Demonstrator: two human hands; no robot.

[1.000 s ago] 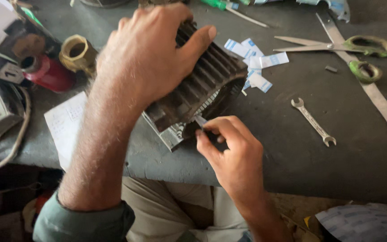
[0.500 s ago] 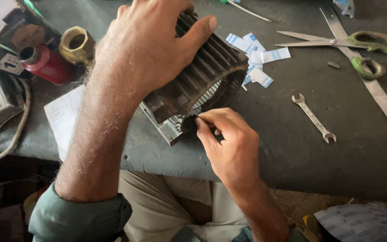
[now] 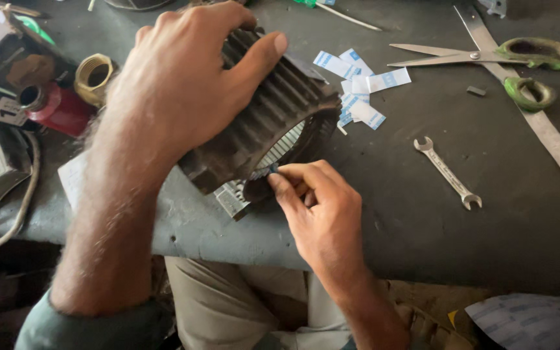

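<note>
A dark finned motor housing (image 3: 280,123) lies on its side at the near edge of a grey workbench (image 3: 422,214), its open end showing the slotted metal core inside. My left hand (image 3: 183,91) lies over the top of the housing and grips it, thumb across the fins. My right hand (image 3: 315,207) is at the open end, its fingertips pinching a small blue-and-white paper strip (image 3: 272,168) against the core's rim.
More blue-and-white paper strips (image 3: 358,84) lie behind the housing. Green-handled scissors (image 3: 487,55), a metal ruler (image 3: 539,123) and a small spanner (image 3: 447,172) are to the right. A red canister (image 3: 56,107), a brass ring (image 3: 93,74) and cables sit at left.
My right hand has shifted slightly up along the housing's open end with the strip. The view has drifted; my left hand keeps its grip on the housing.
</note>
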